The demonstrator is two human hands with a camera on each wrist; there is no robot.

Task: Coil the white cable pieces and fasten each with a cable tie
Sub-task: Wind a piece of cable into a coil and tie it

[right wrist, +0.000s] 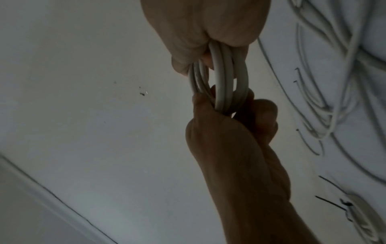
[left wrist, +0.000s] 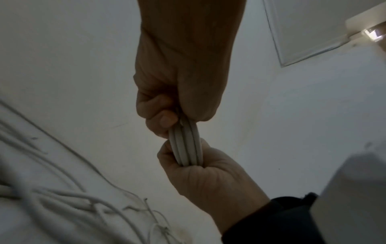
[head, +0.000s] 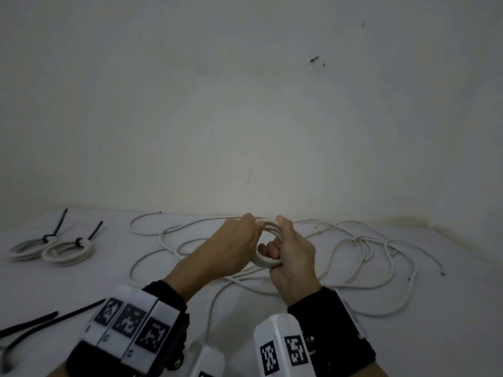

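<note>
I hold a small coil of white cable (head: 262, 262) above the white table (head: 81, 281), just in front of the wall. My left hand (head: 239, 246) grips the coil's left side with curled fingers, and my right hand (head: 292, 251) grips its right side. In the left wrist view the coil (left wrist: 185, 145) shows as several parallel turns pinched between the left hand (left wrist: 177, 82) above and the right hand (left wrist: 208, 178) below. The right wrist view has the coil (right wrist: 223, 82) as an open ring between the right hand (right wrist: 204, 24) and left hand (right wrist: 229, 140). No tie is on it.
Two coils (head: 27, 248) (head: 69, 251), each bound with a black cable tie, lie at the table's left. Loose black cable ties (head: 40, 322) lie near the front left edge. Loose white cables (head: 367, 254) sprawl under and right of my hands.
</note>
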